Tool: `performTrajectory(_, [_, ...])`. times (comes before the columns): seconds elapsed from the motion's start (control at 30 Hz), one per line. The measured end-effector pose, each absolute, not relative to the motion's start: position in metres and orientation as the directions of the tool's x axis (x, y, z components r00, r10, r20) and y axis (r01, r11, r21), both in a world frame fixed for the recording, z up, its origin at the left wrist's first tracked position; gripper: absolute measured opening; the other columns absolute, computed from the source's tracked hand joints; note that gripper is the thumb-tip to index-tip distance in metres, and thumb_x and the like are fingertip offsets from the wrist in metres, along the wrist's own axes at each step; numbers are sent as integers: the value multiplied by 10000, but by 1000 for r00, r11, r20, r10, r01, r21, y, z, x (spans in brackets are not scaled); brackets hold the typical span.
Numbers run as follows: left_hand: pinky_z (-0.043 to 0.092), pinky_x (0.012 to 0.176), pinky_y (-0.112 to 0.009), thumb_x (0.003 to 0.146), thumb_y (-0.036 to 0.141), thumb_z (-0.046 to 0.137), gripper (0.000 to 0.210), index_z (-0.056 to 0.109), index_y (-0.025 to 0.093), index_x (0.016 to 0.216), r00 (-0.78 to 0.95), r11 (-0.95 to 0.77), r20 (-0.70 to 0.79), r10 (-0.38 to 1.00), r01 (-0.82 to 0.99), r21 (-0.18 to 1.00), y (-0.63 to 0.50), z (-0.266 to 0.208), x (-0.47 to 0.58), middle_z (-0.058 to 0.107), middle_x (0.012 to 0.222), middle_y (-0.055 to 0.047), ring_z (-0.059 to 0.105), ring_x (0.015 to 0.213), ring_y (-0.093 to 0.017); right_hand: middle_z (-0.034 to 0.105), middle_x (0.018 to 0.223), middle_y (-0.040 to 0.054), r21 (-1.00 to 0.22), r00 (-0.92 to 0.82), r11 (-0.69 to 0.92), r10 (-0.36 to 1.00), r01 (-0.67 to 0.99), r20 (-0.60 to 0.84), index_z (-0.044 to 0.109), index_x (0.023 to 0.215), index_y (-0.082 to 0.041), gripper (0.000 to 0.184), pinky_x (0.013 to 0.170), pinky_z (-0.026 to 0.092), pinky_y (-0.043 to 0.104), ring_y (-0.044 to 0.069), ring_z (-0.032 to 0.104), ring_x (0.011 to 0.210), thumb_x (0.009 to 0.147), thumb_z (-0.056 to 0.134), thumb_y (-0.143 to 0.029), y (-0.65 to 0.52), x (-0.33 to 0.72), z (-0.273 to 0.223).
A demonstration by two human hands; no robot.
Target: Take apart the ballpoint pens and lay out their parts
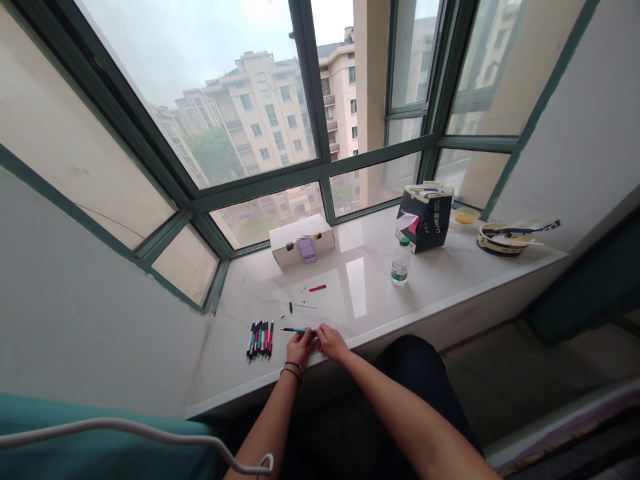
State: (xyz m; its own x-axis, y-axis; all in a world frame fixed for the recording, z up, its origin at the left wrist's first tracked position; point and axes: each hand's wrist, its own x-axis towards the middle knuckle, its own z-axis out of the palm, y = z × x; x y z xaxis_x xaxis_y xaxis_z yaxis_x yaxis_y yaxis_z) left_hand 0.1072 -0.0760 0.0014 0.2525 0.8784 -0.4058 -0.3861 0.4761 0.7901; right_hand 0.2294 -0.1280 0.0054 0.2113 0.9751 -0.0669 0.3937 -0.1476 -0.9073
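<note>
Over the front edge of the white sill, my left hand (299, 348) and my right hand (330, 341) meet, fingers bent together. Between them lies a blue pen (296, 330) with a dark grip, its tip pointing left. My left fingers close around its barrel, and my right fingers pinch at its rear end. Just left of my hands, several pens (260, 339) in red, blue and white rest side by side in a row. Beyond the hands lie loose pen parts: a red barrel (317, 288), a black grip (291, 307) and a thin refill (306, 307).
A white box (303, 243) stands against the window. To the right are a plastic water bottle (400, 263), a dark paper bag (427, 217), a small tub (466, 215) and a takeaway bowl (503, 241). The sill (340, 287) ends at a front edge near my knees.
</note>
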Motion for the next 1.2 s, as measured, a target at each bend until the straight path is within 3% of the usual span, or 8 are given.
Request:
performTrajectory(0.17, [574, 825, -344, 666, 204, 831, 246, 666, 121, 828, 252, 473, -403, 880, -394, 788, -76, 2, 108, 731, 815, -70, 706, 775, -164, 624, 643, -15, -874, 242, -136, 970, 466, -22, 557, 927, -215, 148, 640, 358, 227, 138, 573, 608, 963, 436, -292, -131, 229, 9])
performTrajectory(0.5, [559, 854, -348, 673, 191, 825, 241, 664, 127, 840, 265, 481, -405, 875, -385, 787, -76, 0, 106, 730, 838, -68, 704, 795, -164, 630, 678, -13, -878, 203, -136, 978, 458, -45, 567, 916, -219, 170, 654, 357, 230, 137, 568, 618, 968, 413, -269, -131, 231, 13])
performTrajectory(0.73, [560, 767, -289, 700, 202, 799, 222, 632, 134, 829, 301, 509, -417, 858, -382, 772, -76, 3, 104, 707, 801, -48, 681, 724, -136, 628, 631, -26, -931, 130, -82, 991, 356, -37, 563, 858, -210, 225, 626, 394, 222, 118, 571, 557, 980, 395, -296, -131, 233, 11])
performTrajectory(1.2, [551, 709, -244, 739, 221, 745, 209, 583, 165, 858, 386, 550, -411, 826, -394, 736, -75, 4, 97, 642, 766, -12, 646, 695, -109, 667, 650, -4, -910, 187, -65, 982, 410, 14, 636, 795, -198, 199, 625, 413, 225, 129, 601, 616, 898, 564, -353, -132, 234, 12])
